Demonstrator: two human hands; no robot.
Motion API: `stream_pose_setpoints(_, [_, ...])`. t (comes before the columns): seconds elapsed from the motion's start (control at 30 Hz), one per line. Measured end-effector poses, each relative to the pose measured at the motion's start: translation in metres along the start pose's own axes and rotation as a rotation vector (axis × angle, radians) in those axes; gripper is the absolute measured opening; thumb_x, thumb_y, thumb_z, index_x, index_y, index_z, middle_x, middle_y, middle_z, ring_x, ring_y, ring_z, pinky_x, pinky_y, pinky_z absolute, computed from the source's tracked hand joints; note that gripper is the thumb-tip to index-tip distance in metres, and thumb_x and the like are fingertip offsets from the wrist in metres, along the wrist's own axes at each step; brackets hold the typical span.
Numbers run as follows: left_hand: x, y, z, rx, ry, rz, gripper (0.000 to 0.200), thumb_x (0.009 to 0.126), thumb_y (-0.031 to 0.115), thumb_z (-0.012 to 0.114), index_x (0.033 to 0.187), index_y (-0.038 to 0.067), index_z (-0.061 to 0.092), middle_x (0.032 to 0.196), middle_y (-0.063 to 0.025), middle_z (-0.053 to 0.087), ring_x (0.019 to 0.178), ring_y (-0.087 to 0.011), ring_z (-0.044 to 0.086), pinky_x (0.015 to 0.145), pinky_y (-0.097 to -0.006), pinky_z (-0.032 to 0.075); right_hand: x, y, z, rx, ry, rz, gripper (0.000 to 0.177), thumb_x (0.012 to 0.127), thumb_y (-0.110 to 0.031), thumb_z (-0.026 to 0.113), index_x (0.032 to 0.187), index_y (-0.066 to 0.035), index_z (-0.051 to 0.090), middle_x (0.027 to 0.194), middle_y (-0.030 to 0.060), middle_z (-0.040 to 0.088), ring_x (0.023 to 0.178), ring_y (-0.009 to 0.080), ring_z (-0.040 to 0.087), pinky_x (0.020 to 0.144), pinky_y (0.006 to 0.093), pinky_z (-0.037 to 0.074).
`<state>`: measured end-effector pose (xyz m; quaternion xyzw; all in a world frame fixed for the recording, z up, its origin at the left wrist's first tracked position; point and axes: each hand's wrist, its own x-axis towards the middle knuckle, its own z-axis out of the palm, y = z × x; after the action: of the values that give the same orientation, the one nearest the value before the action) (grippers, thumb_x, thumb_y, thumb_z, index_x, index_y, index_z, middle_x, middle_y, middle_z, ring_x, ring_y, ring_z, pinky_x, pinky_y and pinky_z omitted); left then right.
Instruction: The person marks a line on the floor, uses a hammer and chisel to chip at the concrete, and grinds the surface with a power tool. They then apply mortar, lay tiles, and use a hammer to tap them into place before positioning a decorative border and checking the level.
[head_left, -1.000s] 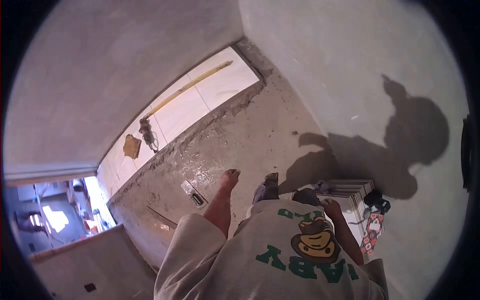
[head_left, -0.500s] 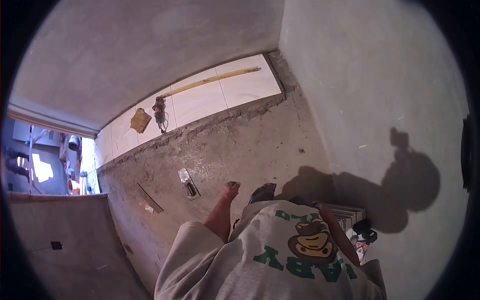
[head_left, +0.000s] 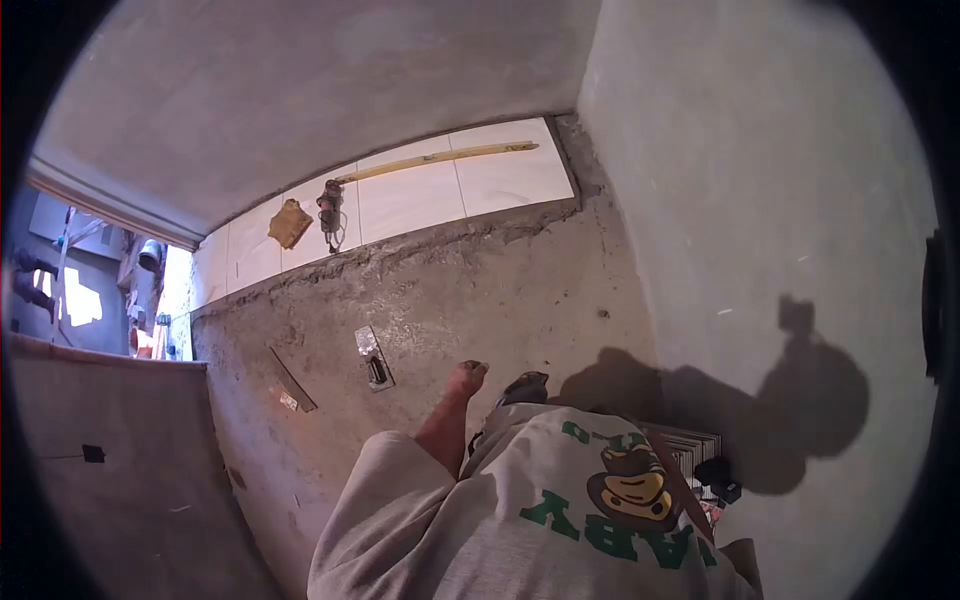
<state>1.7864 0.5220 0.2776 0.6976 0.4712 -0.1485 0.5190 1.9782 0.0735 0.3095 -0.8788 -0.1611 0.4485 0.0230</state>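
My left hand [head_left: 466,378] hangs over the grey mortar floor [head_left: 470,290] with its fingers curled in and nothing in it. A notched trowel [head_left: 372,357] lies on the mortar a short way to its left. My foot in a sandal [head_left: 525,385] stands just right of the hand. Only a strip of my right forearm [head_left: 690,490] shows past my grey printed shirt [head_left: 560,510]; the hand itself is hidden, close to a stack of tiles [head_left: 692,447] by the right wall.
A row of laid white tiles [head_left: 410,200] runs along the far wall, with a long yellow level [head_left: 440,160], an angle grinder [head_left: 327,205] and a tan pad [head_left: 290,222] on it. A flat strip [head_left: 292,380] lies on the mortar. A doorway [head_left: 80,290] opens at left.
My view has swung so the tile row sits higher and flatter. My right hand, seen on the tile stack before, is now hidden behind my shirt. My left hand stays curled.
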Motion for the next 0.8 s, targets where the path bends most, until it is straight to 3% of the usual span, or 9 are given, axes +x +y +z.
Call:
stream_pose_setpoints(0.1, [0.006, 0.009, 0.007, -0.086, -0.011, 0.020, 0.048, 0.081, 0.038, 0.054, 0.106, -0.002, 0.062, 0.106, -0.0224, 0.061, 0.106, -0.0330, 0.056, 0.090, -0.0381, 0.043, 0.023, 0.032, 0.030, 0.031, 0.152, -0.201, 0.044, 0.076, -0.035, 0.055, 0.111, -0.008, 0.059, 0.105, 0.0231, 0.060, 0.097, 0.0388, 0.058, 0.082, 0.0448, 0.046])
stream_pose_setpoints(0.2, [0.013, 0.007, 0.008, -0.110, -0.015, -0.011, 0.045, 0.080, 0.037, 0.055, 0.105, 0.000, 0.063, 0.106, -0.0210, 0.062, 0.105, -0.0325, 0.057, 0.090, -0.0376, 0.043, 0.022, 0.031, 0.021, 0.080, 0.008, -0.141, 0.045, 0.075, -0.035, 0.058, 0.111, -0.008, 0.059, 0.105, 0.0232, 0.060, 0.098, 0.0380, 0.057, 0.083, 0.0437, 0.046])
stream_pose_setpoints(0.33, [0.028, -0.005, 0.003, -0.022, 0.002, 0.016, 0.044, 0.080, 0.036, 0.054, 0.105, 0.001, 0.063, 0.107, -0.0201, 0.061, 0.106, -0.0323, 0.056, 0.090, -0.0374, 0.043, 0.014, 0.026, 0.020, 0.080, 0.110, 0.005, 0.048, 0.072, -0.036, 0.061, 0.111, -0.008, 0.059, 0.107, 0.0220, 0.060, 0.100, 0.0376, 0.057, 0.085, 0.0429, 0.045])
stream_pose_setpoints(0.4, [0.032, -0.012, 0.001, -0.038, -0.002, 0.010, 0.044, 0.080, 0.036, 0.054, 0.105, 0.001, 0.063, 0.107, -0.0205, 0.061, 0.106, -0.0325, 0.056, 0.091, -0.0375, 0.042, -0.005, 0.002, -0.002, 0.256, 0.255, -0.337, 0.052, 0.069, -0.036, 0.064, 0.111, -0.007, 0.059, 0.109, 0.0216, 0.059, 0.102, 0.0372, 0.057, 0.086, 0.0424, 0.045])
stream_pose_setpoints(0.43, [0.032, -0.012, -0.001, -0.056, 0.005, -0.004, 0.045, 0.080, 0.036, 0.053, 0.104, 0.000, 0.063, 0.108, -0.0210, 0.061, 0.106, -0.0328, 0.056, 0.091, -0.0376, 0.042, 0.005, 0.014, 0.008, 0.258, 0.260, -0.332, 0.052, 0.069, -0.036, 0.064, 0.111, -0.007, 0.059, 0.109, 0.0216, 0.059, 0.102, 0.0372, 0.057, 0.086, 0.0424, 0.045])
stream_pose_setpoints(0.5, [0.031, -0.011, -0.003, -0.050, 0.019, 0.000, 0.045, 0.080, 0.037, 0.053, 0.105, 0.000, 0.063, 0.107, -0.0219, 0.060, 0.107, -0.0330, 0.055, 0.092, -0.0378, 0.042, 0.027, 0.032, 0.028, -0.011, 0.078, 0.064, 0.054, 0.070, -0.035, 0.064, 0.116, -0.007, 0.056, 0.111, 0.0203, 0.058, 0.104, 0.0359, 0.056, 0.087, 0.0419, 0.045])
stream_pose_setpoints(0.63, [0.043, -0.024, -0.001, -0.002, 0.002, 0.021, 0.046, 0.080, 0.037, 0.053, 0.105, -0.001, 0.063, 0.108, -0.0228, 0.060, 0.107, -0.0332, 0.055, 0.092, -0.0376, 0.042, -0.014, -0.019, -0.017, 0.127, 0.036, 0.048, 0.052, 0.073, -0.032, 0.062, 0.119, -0.010, 0.054, 0.114, 0.0202, 0.057, 0.106, 0.0346, 0.055, 0.088, 0.0418, 0.044])
stream_pose_setpoints(0.7, [0.047, -0.027, 0.002, -0.003, -0.002, 0.046, 0.047, 0.080, 0.037, 0.053, 0.106, 0.000, 0.063, 0.108, -0.0230, 0.060, 0.107, -0.0333, 0.055, 0.092, -0.0375, 0.042, 0.000, -0.006, -0.002, 0.334, 0.199, -0.317, 0.050, 0.074, -0.032, 0.060, 0.120, -0.015, 0.055, 0.113, 0.0205, 0.058, 0.105, 0.0342, 0.056, 0.088, 0.0416, 0.044])
stream_pose_setpoints(0.8, [0.040, -0.018, 0.004, -0.051, -0.004, -0.011, 0.047, 0.080, 0.038, 0.053, 0.106, 0.000, 0.063, 0.108, -0.0225, 0.060, 0.106, -0.0330, 0.056, 0.091, -0.0375, 0.042, 0.006, -0.005, 0.003, 0.104, 0.239, -0.197, 0.049, 0.073, -0.034, 0.060, 0.119, -0.016, 0.057, 0.110, 0.0208, 0.059, 0.103, 0.0348, 0.056, 0.087, 0.0412, 0.044])
